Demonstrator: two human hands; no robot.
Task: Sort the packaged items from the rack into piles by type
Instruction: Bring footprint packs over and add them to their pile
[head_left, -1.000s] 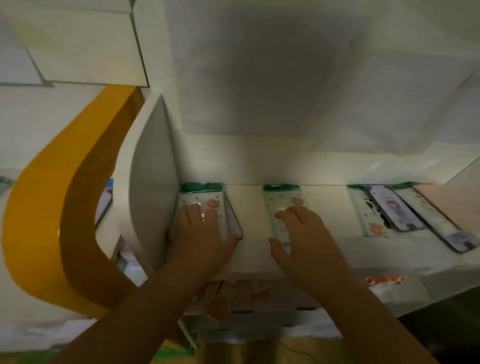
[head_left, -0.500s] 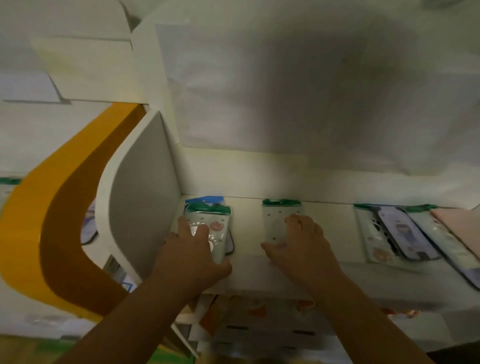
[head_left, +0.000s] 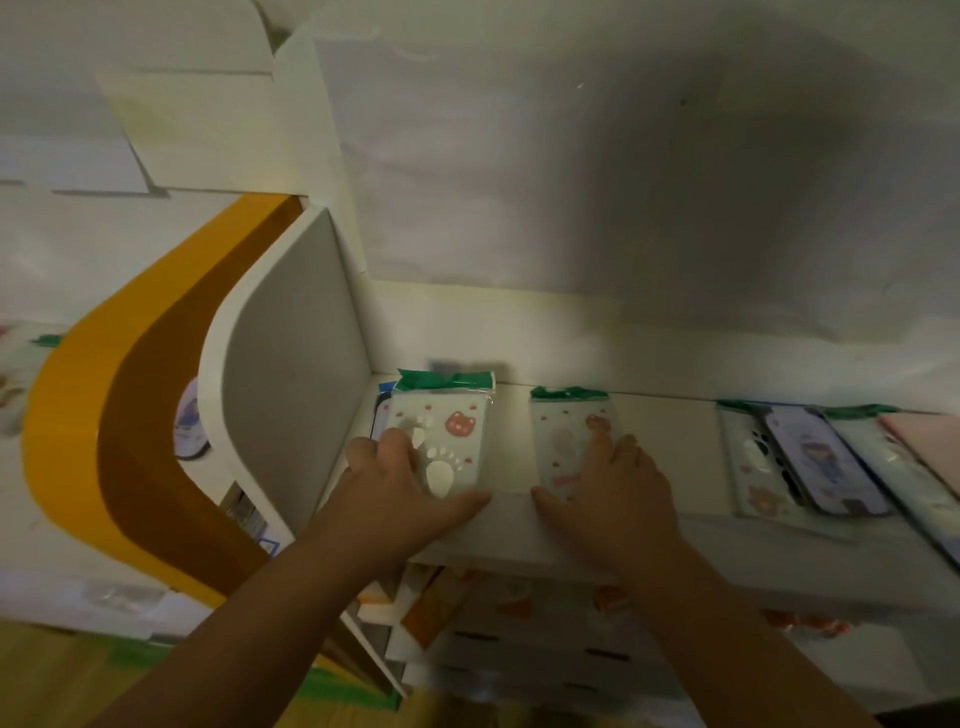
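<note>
On the white shelf (head_left: 660, 441) lie packaged phone cases with green top strips. My left hand (head_left: 395, 488) grips the bear-and-paw-print package (head_left: 452, 436) at the shelf's left end, fingers on its left side and thumb under its front edge; the package is tipped up off a darker package (head_left: 382, 413) beneath it. My right hand (head_left: 608, 493) rests with spread fingers on a second bear-print package (head_left: 563, 436) lying flat in the middle of the shelf.
Further right lie a clear bear package (head_left: 753, 467), a purple figure case (head_left: 815, 457) and a pink one (head_left: 930, 441), overlapping. A white divider panel (head_left: 291, 395) stands left of my left hand. More packages sit on lower shelves (head_left: 509, 623).
My left hand has lifted the left bear package's near end, baring the darker package under it. My right hand has stayed on the middle package. The camera has tilted and come closer.
</note>
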